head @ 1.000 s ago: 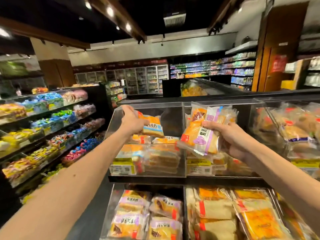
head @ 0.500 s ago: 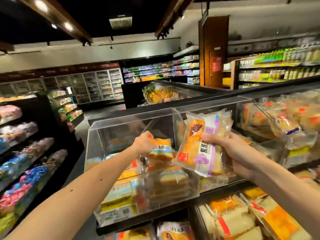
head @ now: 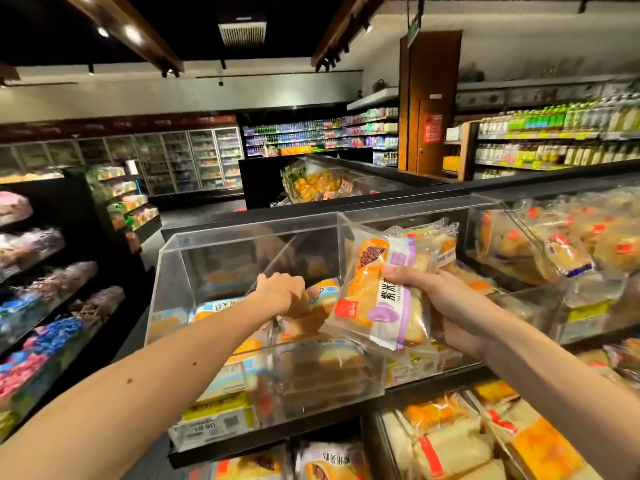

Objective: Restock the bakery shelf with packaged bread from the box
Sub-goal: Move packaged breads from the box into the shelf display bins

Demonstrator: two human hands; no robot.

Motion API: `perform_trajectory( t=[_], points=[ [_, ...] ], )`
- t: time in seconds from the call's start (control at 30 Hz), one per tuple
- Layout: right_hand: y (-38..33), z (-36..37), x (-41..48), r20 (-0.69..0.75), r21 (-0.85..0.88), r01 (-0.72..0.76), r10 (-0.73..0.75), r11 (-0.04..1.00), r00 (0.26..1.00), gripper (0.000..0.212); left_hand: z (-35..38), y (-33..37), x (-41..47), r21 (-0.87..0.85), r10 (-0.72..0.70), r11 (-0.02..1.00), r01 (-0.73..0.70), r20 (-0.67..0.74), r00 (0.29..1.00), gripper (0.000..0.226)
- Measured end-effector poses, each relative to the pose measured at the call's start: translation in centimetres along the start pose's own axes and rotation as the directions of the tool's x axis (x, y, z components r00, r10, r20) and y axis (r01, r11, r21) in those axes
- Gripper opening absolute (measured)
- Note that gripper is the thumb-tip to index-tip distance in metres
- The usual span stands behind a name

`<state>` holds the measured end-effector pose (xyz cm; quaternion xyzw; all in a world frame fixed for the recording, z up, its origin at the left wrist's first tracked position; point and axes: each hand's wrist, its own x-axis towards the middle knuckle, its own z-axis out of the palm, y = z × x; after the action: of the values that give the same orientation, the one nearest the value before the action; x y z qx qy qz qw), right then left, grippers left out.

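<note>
My left hand [head: 284,293] reaches down inside a clear acrylic bin [head: 180,268] on the upper bakery shelf, gripping an orange-and-blue packaged bread [head: 326,293] that rests on the stack of similar packs. My right hand [head: 440,299] holds up a bunch of packaged breads; the front one is an orange-and-purple pack [head: 379,296] with a red square label, hanging over the divider between that bin and the bin to its right. The box named in the task is out of view.
More clear bins full of wrapped bread [head: 561,258] run to the right. A lower shelf tier [head: 450,441] holds sandwich packs. A dark snack rack [head: 45,306] stands left across the aisle. Coolers and drink shelves line the back.
My left hand has lowered the orange-and-blue pack from above the bin down onto the stack inside. My view has shifted right and closer. My right hand keeps its bunch at about the same spot.
</note>
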<state>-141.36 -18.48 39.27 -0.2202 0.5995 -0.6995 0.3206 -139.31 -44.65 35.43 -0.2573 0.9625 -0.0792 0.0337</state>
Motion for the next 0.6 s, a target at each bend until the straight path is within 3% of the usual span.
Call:
perform_trajectory(
  t=[0.1,0.17,0.23,0.3,0.33,0.4,0.53,0.6],
  points=[
    [-0.2,0.0,0.1,0.016,0.002,0.005,-0.005,1.0,1.0,0.057,-1.1,-1.4,-1.7,-0.175,0.034,0.984,-0.029,0.023,0.999,0.04],
    [-0.3,0.3,0.0,0.028,0.006,-0.002,0.002,1.0,1.0,0.056,-2.6,-1.9,-3.5,-0.433,0.064,0.894,-0.118,-0.136,0.989,0.036],
    [-0.3,0.7,-0.2,0.043,0.008,-0.002,0.002,1.0,0.999,0.057,-4.8,-1.2,-6.3,-0.742,-0.023,0.642,-0.196,-0.275,0.961,0.046],
    [-0.3,1.4,-0.6,0.054,-0.001,0.015,-0.015,1.0,0.998,0.054,-7.1,0.2,-9.9,-0.914,-0.024,0.358,-0.189,-0.211,0.977,0.059],
    [-0.3,1.8,-0.9,0.06,-0.008,0.026,-0.025,1.0,0.998,0.049,-7.8,0.8,-11.8,-0.934,0.024,0.308,-0.179,-0.18,0.983,0.062],
    [0.0,2.6,-1.7,0.083,-0.015,0.049,-0.048,0.999,0.995,0.042,-8.2,1.7,-14.9,-0.919,0.086,0.333,-0.213,-0.196,0.977,0.062],
    [1.8,3.3,-3.8,0.138,-0.001,0.074,-0.074,0.997,0.988,0.05,-6.6,1.8,-19.1,-0.896,0.106,0.382,-0.225,-0.2,0.974,0.068],
    [3.8,3.2,-4.8,0.16,0.015,0.04,-0.041,0.999,0.986,0.046,-4.8,1.9,-20.4,-0.904,0.104,0.373,-0.209,-0.183,0.978,0.055]
  ],
)
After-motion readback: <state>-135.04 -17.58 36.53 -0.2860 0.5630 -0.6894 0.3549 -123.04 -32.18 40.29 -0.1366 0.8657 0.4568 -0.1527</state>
